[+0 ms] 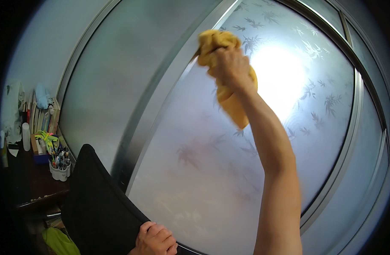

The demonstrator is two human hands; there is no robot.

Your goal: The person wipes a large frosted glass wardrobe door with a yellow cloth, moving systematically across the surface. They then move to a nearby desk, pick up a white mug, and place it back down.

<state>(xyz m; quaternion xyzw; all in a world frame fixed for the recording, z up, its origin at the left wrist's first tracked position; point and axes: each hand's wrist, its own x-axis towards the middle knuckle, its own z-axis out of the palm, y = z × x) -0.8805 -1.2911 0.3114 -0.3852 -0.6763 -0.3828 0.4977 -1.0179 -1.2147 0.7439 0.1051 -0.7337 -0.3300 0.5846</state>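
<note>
My right hand (231, 65) is raised and clutches a bunched yellow cloth (225, 39) against a frosted glass door panel (188, 134) printed with bamboo leaves. Part of the cloth hangs below the wrist, and its outline is slightly blurred. The cloth's upper left part overlaps the silver metal door frame (169, 83). Low in the view, my left hand (156, 239) grips the top edge of a black chair back (96, 204). The fingers curl over that edge, and the thumb is hidden.
At the left, a dark wooden desk (38, 186) bears a white pen holder (60, 170) full of pens, upright books (43, 111) and a blue box (41, 158). Lime-green fabric (59, 242) lies below. A plain frosted panel (118, 70) adjoins the patterned one. A bright reflection glares beside my forearm.
</note>
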